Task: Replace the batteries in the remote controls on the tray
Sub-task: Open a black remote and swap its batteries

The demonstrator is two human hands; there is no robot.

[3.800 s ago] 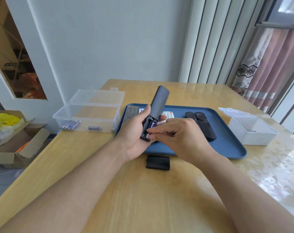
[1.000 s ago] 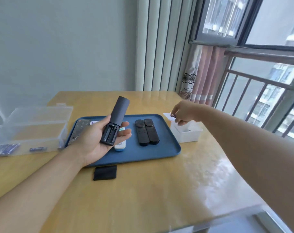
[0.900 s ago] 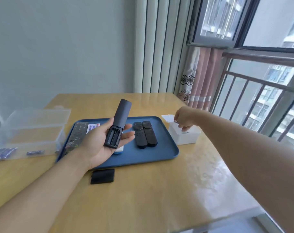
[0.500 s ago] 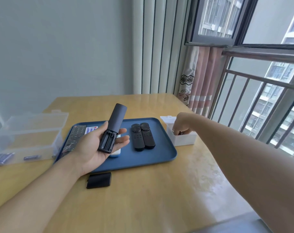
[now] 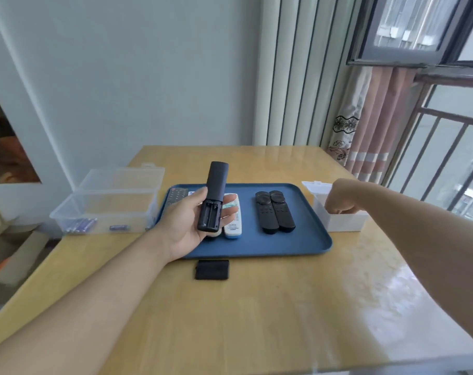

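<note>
Left hand [image 5: 188,226] grips black remote [image 5: 212,197], compartment emptied; right hand [image 5: 338,200] curled inside white box [image 5: 343,223], contents unclear. Fresh cells uninstalled.

We saw a glossy wooden table [image 5: 257,320], a matt blue plastic tray [image 5: 305,239], a clear plastic box [image 5: 108,209], and a matt dark plastic remote [image 5: 213,196].
</note>
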